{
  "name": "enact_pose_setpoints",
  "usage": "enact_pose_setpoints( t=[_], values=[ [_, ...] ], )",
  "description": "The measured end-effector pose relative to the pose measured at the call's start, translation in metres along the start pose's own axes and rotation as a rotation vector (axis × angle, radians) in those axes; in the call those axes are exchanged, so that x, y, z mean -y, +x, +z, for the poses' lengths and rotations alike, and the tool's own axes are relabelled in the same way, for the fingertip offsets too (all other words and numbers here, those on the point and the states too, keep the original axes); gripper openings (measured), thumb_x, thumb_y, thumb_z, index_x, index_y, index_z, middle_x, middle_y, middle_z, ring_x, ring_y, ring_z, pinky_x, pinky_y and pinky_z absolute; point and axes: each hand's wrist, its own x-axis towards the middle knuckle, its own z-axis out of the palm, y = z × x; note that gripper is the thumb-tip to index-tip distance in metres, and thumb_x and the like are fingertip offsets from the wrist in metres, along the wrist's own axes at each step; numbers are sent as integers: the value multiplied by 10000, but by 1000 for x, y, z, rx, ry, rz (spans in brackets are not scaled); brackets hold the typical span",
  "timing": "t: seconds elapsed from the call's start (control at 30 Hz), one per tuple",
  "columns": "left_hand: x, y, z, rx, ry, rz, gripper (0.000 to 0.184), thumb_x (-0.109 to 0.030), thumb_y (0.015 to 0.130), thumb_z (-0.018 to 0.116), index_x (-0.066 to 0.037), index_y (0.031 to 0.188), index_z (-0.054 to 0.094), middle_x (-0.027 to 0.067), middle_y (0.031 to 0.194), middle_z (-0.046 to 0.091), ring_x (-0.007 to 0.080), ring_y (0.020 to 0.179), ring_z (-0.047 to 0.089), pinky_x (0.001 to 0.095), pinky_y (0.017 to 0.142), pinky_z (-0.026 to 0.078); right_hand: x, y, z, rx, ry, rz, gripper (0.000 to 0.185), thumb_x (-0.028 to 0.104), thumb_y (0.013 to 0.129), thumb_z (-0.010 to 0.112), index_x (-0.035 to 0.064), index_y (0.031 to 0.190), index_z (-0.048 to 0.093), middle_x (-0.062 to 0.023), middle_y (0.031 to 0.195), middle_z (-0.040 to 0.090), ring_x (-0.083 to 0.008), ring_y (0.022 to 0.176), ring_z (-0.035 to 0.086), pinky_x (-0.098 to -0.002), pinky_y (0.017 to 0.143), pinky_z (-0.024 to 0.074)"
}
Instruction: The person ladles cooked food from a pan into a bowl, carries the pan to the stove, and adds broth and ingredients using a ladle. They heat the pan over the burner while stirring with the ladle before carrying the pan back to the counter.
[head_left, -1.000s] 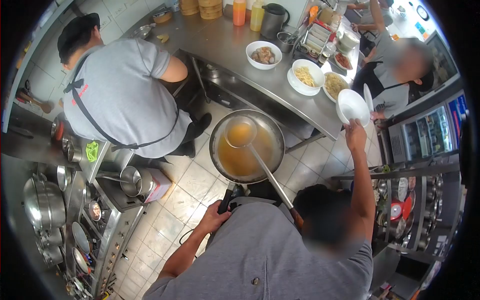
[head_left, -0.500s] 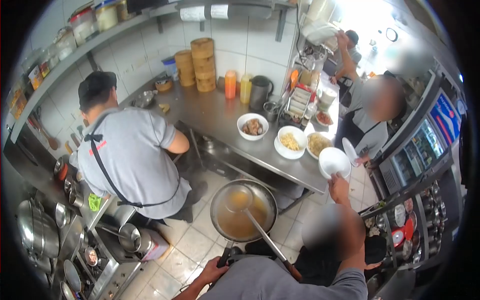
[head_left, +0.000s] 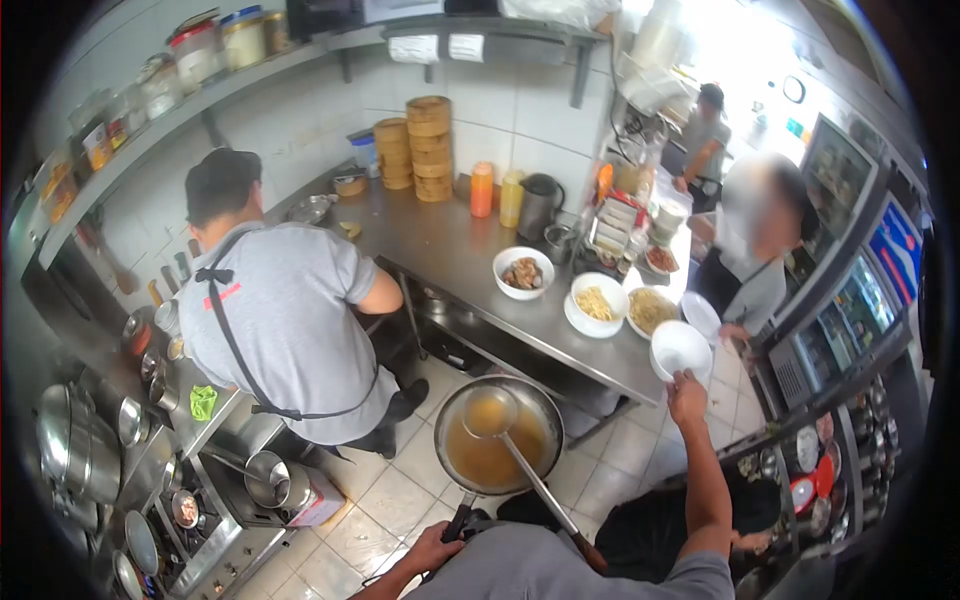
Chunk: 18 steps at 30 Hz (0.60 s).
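My left hand (head_left: 435, 547) is closed round the black handle of a wok (head_left: 447, 462), which holds a brownish liquid. A ladle (head_left: 520, 455) lies in the wok, its bowl full of the liquid; its long handle slants back toward my body, with no hand on it. My right arm reaches forward, and that hand (head_left: 686, 397) grips the rim of a white bowl (head_left: 682, 352) beyond the counter's corner. Just past it, a co-worker's hand (head_left: 735, 332) is at a white plate (head_left: 700, 315). Nearby on the counter are a bowl of noodles (head_left: 595, 304) and another noodle dish (head_left: 652, 310).
A co-worker in grey (head_left: 280, 330) stands left; a person in a black cap (head_left: 752, 502) is low beside my right arm. On the steel counter (head_left: 430, 245) stand a bowl of meat (head_left: 523, 273), bamboo steamers (head_left: 430, 150) and sauce bottles (head_left: 481, 190). Stove burners (head_left: 190, 520) are lower left.
My view has shifted slightly, so the scene sits lower and further right. The co-worker beyond the counter has lowered a raised arm. Both my hands keep their holds.
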Motion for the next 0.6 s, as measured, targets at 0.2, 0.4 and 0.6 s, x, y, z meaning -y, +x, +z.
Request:
enact_pose_setpoints(
  t=[0.2,0.4,0.6],
  values=[
    [-1,-4,-1,2,3,49,249,-174,840,742,-28,1014,641,34,857,648,116,787,592,299,734,505,4,-16,3,-20,25,5,178,209,897,661,48,957,616,-191,956,619,-439,854,631,-535,734,505],
    [-24,-10,-1,-28,-45,61,195,-114,847,734,-19,981,629,29,828,632,103,748,575,281,704,499,2,-32,12,20,53,25,158,202,915,664,72,986,608,-139,986,616,-405,855,647,-515,720,514],
    [-24,-6,-2,-17,-36,31,191,-105,855,732,-19,985,621,36,852,633,101,773,574,276,725,496,4,-42,11,-6,111,49,166,185,903,680,54,927,581,-166,949,590,-434,869,612,-526,721,483]
  ],
)
